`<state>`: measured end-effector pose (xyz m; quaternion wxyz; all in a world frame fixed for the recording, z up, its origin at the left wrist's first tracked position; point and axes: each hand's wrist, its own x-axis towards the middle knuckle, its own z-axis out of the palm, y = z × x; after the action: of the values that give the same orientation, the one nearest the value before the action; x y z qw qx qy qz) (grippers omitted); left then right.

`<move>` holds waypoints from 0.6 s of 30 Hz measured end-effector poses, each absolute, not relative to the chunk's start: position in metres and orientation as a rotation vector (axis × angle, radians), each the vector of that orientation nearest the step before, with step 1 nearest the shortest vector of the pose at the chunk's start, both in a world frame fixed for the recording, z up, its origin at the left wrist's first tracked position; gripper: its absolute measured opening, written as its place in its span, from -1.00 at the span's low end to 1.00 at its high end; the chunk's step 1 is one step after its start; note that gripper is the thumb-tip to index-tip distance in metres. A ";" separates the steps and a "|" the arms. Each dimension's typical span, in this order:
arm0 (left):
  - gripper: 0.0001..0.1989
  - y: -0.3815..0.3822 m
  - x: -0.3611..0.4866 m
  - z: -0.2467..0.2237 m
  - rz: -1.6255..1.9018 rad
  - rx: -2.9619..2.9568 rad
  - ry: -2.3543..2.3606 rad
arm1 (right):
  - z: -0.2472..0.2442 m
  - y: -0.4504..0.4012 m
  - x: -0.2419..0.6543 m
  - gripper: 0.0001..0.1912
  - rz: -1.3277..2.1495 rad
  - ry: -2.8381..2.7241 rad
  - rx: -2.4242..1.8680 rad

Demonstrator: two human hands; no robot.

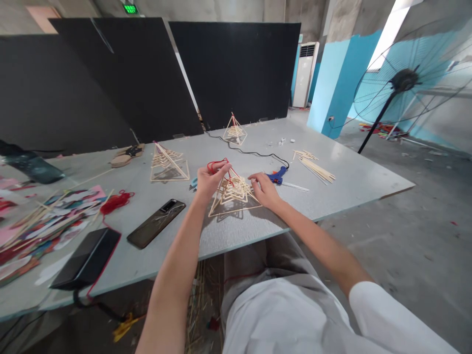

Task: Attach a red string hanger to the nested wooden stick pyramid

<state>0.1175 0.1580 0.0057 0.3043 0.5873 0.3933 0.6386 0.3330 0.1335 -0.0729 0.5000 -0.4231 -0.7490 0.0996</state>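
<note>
A pyramid frame of thin wooden sticks (236, 196), with smaller nested stick layers inside, stands on the table in front of me. My left hand (211, 181) is closed at its top left, pinching red yarn (217, 166) between thumb and fingers. Some of this yarn hangs down inside the frame's upper part. On the other side, my right hand (264, 190) has its fingers apart and slightly bent beside the frame's right edge; whether the fingertips touch the sticks is too small to tell. Just beyond that hand lies a blue hot glue gun (277, 175).
Two more stick pyramids, one at left (169, 164) and one farther back (235, 130), stand on the table (350, 179). Loose sticks (317, 167) lie right. A phone (157, 223), black box (86, 258), red yarn bundle (117, 201) and coloured scraps (47, 226) occupy the left.
</note>
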 end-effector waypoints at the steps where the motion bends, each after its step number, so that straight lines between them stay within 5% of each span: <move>1: -0.67 0.157 0.118 0.006 1.687 1.551 1.041 | -0.074 0.134 0.333 -0.66 0.247 -1.811 -1.034; 18: -0.62 0.153 0.117 0.009 1.640 1.510 1.035 | -0.076 0.135 0.334 -0.67 0.252 -1.850 -1.103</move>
<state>0.1172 0.1534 0.0088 0.3351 0.5788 0.3968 0.6287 0.3342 0.1351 -0.0762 0.4677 -0.4495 -0.7541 0.1029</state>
